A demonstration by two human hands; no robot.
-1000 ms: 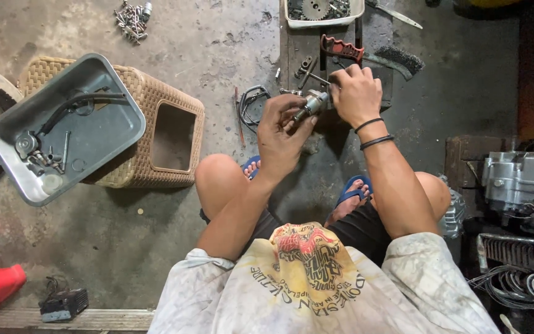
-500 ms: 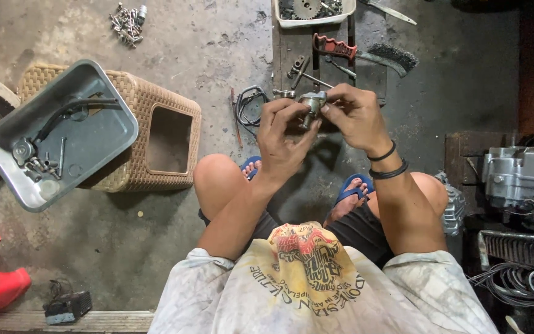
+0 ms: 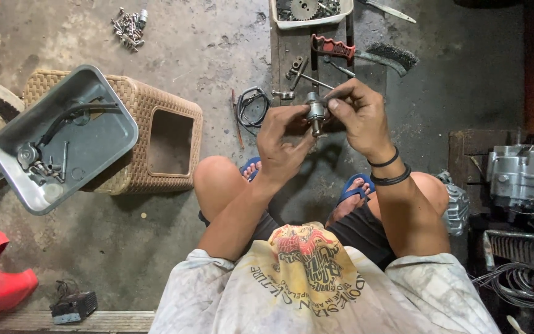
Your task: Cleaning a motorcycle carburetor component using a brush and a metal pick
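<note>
Hands meet above the concrete floor (image 3: 205, 55), both clamped on a small cylindrical metal part (image 3: 315, 112) with a short shaft pointing down. The left hand (image 3: 282, 139) cups it from below with fingers around its side, while the right hand (image 3: 356, 114) pinches its upper end. Just beyond lie a red-handled wire brush (image 3: 366, 52), a coiled black cable (image 3: 251, 106) and loose bolts on a dark board (image 3: 292, 49). To the left, a grey metal tray (image 3: 103, 142) of parts rests on a wicker stool (image 3: 168, 148).
</note>
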